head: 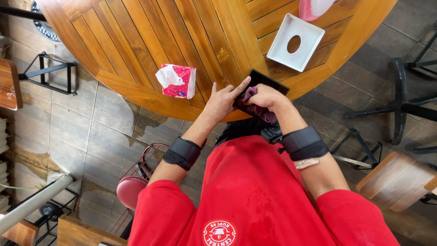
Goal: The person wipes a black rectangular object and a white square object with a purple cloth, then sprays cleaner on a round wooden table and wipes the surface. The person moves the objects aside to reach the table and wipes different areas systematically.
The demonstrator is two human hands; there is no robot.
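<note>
A: What are the hands on?

B: The left hand (221, 101) rests at the edge of the round wooden table (136, 36), fingers spread and flat, fingertips touching the near corner of a black tray (268, 81). It pins the tray; nothing is clasped in it. The right hand (266, 98) is bunched tight around a dark purple cloth (256, 108), pressing it onto the tray's near end.

A: And the tray sits where?

B: At the table's rim, right in front of the person, one end seeming to poke just past the edge. A white square lid (296, 42) with a round hole lies further in, well apart. A pink tissue pack (178, 81) stands to the left, near the rim.

A: How would you wipe that well?

B: I'd judge the tray could tip or skid, being so near the edge. So keep the left fingers pressing down on the corner, and drag the cloth in long strokes toward the table's middle, not outward. Refold the cloth to a clean face when it soils.

A: Anything close enough to bump?

B: Not really. A pink thing (314, 7) at the top edge is cut off; I can't tell what it is.
</note>
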